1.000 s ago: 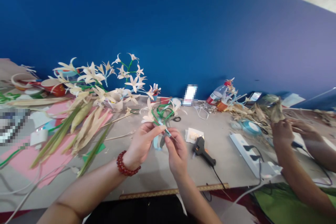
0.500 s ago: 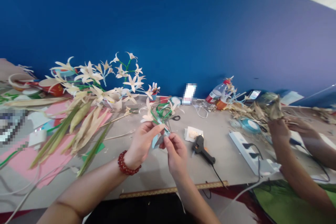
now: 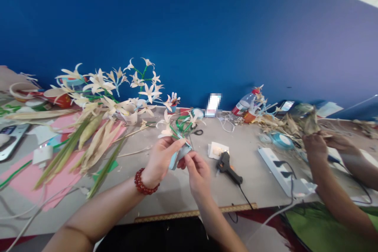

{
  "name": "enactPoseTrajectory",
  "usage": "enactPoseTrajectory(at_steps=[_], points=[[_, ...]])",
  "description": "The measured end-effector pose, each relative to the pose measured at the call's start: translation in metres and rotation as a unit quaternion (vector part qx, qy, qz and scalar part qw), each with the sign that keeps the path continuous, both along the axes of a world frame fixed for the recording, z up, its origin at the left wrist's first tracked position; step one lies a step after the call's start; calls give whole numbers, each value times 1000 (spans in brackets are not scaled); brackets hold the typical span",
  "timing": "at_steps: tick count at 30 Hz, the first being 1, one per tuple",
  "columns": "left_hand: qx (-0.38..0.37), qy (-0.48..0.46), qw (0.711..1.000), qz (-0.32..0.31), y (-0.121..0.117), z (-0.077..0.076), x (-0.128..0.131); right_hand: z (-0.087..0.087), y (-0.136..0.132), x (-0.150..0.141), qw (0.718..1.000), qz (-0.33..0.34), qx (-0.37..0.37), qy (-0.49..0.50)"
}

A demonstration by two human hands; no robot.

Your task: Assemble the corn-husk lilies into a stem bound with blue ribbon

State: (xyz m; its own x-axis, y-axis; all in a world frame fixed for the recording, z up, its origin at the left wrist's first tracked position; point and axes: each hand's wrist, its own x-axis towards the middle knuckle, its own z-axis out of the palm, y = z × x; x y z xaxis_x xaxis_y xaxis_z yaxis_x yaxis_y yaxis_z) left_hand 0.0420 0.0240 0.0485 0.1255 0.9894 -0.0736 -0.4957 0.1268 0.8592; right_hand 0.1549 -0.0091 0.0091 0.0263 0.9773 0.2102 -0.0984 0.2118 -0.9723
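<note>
My left hand [image 3: 159,159], with a red bead bracelet [image 3: 144,183] at its wrist, is closed on the stems of a small spray of handmade flowers [image 3: 165,126]. The cream petals and green stems of the spray rise past the fingers. A light blue strip of ribbon or paper [image 3: 177,158] hangs folded between the two hands. My right hand [image 3: 198,171] pinches the strip's edge between thumb and fingers. Where the strip meets the stems, my fingers partly hide it. To the right of my right hand lies a black glue gun [image 3: 228,168] on the table.
More cream flowers [image 3: 100,82] stand at the back left. Corn husks [image 3: 94,145] lie over pink paper [image 3: 22,177]. A white power strip [image 3: 277,173], a blue ribbon roll [image 3: 282,140] and a bottle [image 3: 242,106] are on the right, near a co-worker's hands [image 3: 315,147].
The light blue strip has turned between my fingers and now shows more of its pale face. My hands have barely shifted, and both keep their grip.
</note>
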Motion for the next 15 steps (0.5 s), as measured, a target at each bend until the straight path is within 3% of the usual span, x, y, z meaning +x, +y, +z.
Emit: enactPoseTrajectory(at_steps=[3,5,7,9,12,15], points=[[0,4,1000,25,0,2,0,-7,-9,2,994,-26,71,-81],[-1,7,999,46,1,1,0,-11,-16,6,967,-87,183,-154],[0,13,999,51,2,0,-1,-9,-22,14,909,-146,316,-230],[3,17,999,45,3,-3,-1,-1,-23,23,837,-174,405,-325],[6,20,999,44,4,-7,0,18,-16,33,748,-193,418,-479],[8,12,999,42,4,-10,1,33,-7,35,686,-198,401,-574]])
